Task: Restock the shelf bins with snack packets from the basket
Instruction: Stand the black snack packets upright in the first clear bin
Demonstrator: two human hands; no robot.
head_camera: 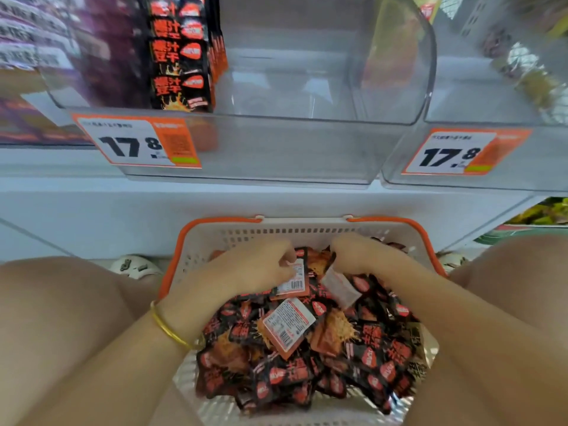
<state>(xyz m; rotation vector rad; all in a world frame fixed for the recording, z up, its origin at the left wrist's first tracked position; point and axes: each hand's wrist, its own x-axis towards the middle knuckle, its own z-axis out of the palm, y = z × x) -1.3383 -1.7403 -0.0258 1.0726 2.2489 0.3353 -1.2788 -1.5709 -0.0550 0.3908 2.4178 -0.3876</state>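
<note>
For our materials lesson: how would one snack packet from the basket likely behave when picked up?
Probably light: the left hand pinches a small, flat snack packet by its edge. Likely floppy: packets heaped in the basket lie bent. Glossy film suggests it may slip.

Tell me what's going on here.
A person crouched at the shelf has both hands in the basket of snack packets. The left hand pinches a barcode-side packet; the right hand grips a pale packet. The clear bin above holds only one upright stack at its left.
</note>
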